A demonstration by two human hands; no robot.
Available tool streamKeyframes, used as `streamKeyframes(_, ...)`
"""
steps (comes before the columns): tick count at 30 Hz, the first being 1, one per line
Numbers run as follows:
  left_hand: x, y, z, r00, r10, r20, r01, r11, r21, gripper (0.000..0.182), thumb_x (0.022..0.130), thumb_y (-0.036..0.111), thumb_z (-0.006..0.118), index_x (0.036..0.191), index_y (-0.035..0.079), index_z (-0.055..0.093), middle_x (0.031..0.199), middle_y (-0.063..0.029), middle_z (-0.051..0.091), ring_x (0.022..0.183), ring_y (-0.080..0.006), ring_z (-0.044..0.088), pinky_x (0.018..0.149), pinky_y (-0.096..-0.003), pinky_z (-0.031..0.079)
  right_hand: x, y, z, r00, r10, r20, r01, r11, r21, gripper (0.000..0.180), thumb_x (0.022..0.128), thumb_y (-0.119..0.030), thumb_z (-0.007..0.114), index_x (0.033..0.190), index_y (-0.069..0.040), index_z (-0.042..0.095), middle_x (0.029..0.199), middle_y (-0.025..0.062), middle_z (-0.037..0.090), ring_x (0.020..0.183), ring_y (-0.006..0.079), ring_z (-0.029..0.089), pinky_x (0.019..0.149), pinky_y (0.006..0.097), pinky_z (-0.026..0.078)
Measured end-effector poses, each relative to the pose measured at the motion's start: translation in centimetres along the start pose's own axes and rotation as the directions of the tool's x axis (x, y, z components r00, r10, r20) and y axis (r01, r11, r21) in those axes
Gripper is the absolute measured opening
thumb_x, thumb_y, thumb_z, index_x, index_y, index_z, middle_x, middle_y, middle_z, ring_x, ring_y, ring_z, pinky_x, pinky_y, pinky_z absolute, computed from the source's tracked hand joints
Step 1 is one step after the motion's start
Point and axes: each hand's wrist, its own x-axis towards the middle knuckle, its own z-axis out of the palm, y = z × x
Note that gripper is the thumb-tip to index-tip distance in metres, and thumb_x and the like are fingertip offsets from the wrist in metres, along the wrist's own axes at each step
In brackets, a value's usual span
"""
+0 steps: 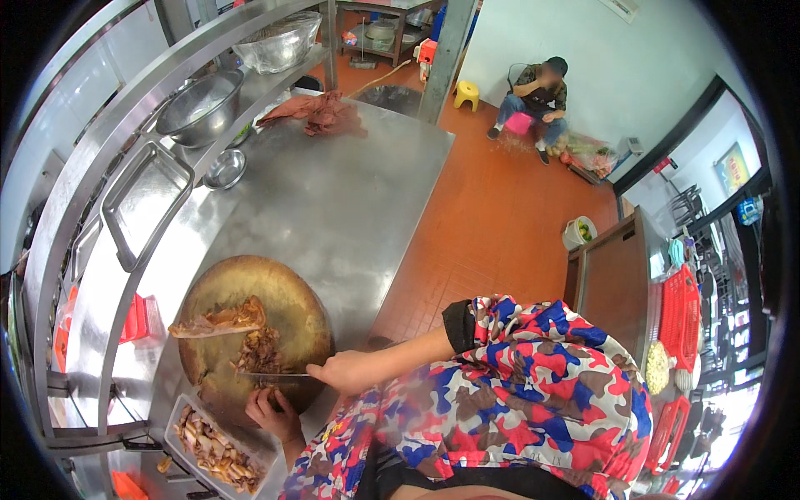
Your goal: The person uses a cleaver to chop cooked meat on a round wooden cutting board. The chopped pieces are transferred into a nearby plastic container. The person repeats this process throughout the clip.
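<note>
My right hand (pixel 344 372) grips a kitchen knife, seen nearly edge-on; its blade (pixel 275 375) lies low over a round wooden chopping block (pixel 294 312). Bent fingers of my left hand (pixel 275 412) sit close to the blade, on the near side of the block. Whatever may be under those fingers is hidden. Beyond the blade is a heap of chopped brown cooked meat (pixel 259 351), with a longer uncut piece of meat (pixel 219 322) behind it. Left of my left hand, a white plastic tub (pixel 174 431) contains many cut pieces of meat.
The block stands on a steel table (pixel 325 194). A raised steel shelf along the left carries a rectangular tray (pixel 147 203) and metal bowls (pixel 203 109). A reddish cloth (pixel 325 114) lies at the far end. Across the tiled floor sits a person (pixel 531 100).
</note>
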Motion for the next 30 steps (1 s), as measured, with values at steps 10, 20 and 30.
streamKeyframes(10,-0.4,-0.3,-0.3,0.999,-0.019,0.035,0.018,1.0,0.024,0.016,0.092,0.017,0.063,0.102,0.005,0.058,0.112,-0.0156,0.054,0.103,-0.0367,0.05,0.085,-0.0484,0.042,0.0,-0.3,-0.3,1.0,0.008,0.0,-0.008,1.0,0.013,0.073,0.067,-0.024,0.085,0.12,0.002,0.042,0.085,0.0243,0.068,0.087,0.0429,0.066,0.072,0.0484,0.053)
streamKeyframes(20,-0.2,0.6,-0.8,0.994,-0.062,0.092,0.062,0.998,0.007,0.016,0.093,0.015,0.062,0.105,0.005,0.057,0.113,-0.0157,0.053,0.107,-0.0358,0.048,0.089,-0.0484,0.041,0.2,0.1,0.7,0.999,-0.012,-0.046,0.012,1.0,-0.005,0.066,0.069,-0.018,0.081,0.118,0.003,0.042,0.083,0.0243,0.068,0.085,0.0427,0.067,0.069,0.0491,0.053)
streamKeyframes(30,-0.4,-0.2,-0.5,0.998,-0.011,0.059,0.011,1.0,0.0,0.016,0.092,0.013,0.062,0.106,0.006,0.057,0.113,-0.0164,0.053,0.106,-0.0364,0.048,0.088,-0.0483,0.042,0.1,0.2,0.7,0.998,-0.03,-0.058,0.029,0.999,-0.017,0.061,0.071,-0.016,0.077,0.117,0.004,0.042,0.08,0.0248,0.067,0.082,0.0429,0.067,0.067,0.0496,0.052)
